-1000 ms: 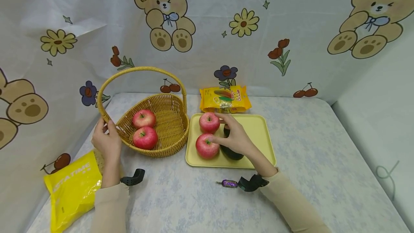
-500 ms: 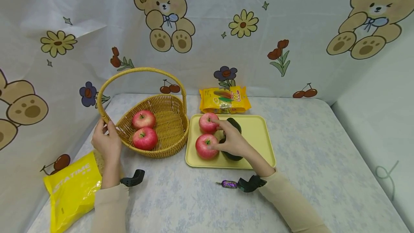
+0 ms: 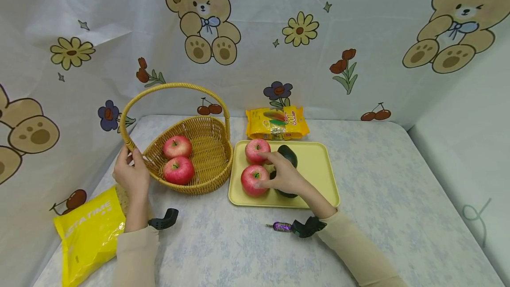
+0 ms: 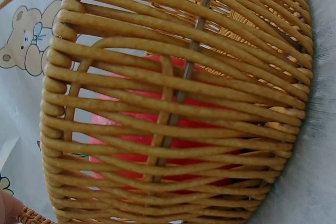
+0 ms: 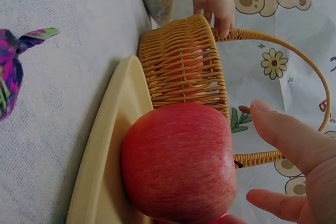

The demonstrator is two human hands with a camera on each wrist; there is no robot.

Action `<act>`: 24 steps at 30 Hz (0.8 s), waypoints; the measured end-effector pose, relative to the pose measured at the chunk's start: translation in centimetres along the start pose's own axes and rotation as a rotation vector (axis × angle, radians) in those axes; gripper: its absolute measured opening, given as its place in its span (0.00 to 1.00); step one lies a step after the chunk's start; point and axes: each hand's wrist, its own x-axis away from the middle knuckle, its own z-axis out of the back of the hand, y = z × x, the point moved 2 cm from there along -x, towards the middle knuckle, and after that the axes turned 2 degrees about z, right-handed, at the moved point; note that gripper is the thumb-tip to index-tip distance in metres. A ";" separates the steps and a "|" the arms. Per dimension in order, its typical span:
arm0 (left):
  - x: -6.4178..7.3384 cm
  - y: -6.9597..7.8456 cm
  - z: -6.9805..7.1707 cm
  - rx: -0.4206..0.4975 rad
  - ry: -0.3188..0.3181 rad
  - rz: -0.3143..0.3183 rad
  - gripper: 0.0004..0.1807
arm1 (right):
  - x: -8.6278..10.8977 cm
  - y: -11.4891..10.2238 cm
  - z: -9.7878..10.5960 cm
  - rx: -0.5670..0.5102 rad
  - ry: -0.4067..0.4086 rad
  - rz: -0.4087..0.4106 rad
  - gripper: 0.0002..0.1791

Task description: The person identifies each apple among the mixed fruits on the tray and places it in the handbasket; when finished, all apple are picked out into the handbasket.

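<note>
My left hand grips the wicker basket at the left foot of its arched handle. Two red apples sit inside, on the basket's left side; red shows through the weave in the left wrist view. On a pale yellow tray lie a front apple and a back apple. My right hand hovers over them from the right, thumb and fingers spread. In the right wrist view the thumb stands apart from the front apple. Dark green rounded produce is partly hidden under this hand.
A yellow snack packet lies behind the tray. A bright yellow bag rests beside my left forearm. A small purple-wrapped candy lies in front of the tray, near my right wrist. A printed cloth hangs behind the table.
My right hand has shifted slightly left and toward me over the tray apples, uncovering more of the dark green produce. My left hand and the basket have stayed still.
</note>
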 end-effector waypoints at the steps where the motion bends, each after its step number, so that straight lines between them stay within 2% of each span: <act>1: 0.0 0.0 0.0 0.000 -0.001 0.003 0.20 | 0.0 0.0 -0.1 0.006 -0.001 0.000 0.44; 17: 0.1 0.0 0.0 0.010 0.003 -0.014 0.20 | 0.0 0.0 -0.8 0.081 -0.029 -0.049 0.47; 24: 0.1 0.0 -0.1 0.008 0.003 -0.013 0.20 | 0.0 0.0 -1.1 0.170 -0.045 -0.025 0.46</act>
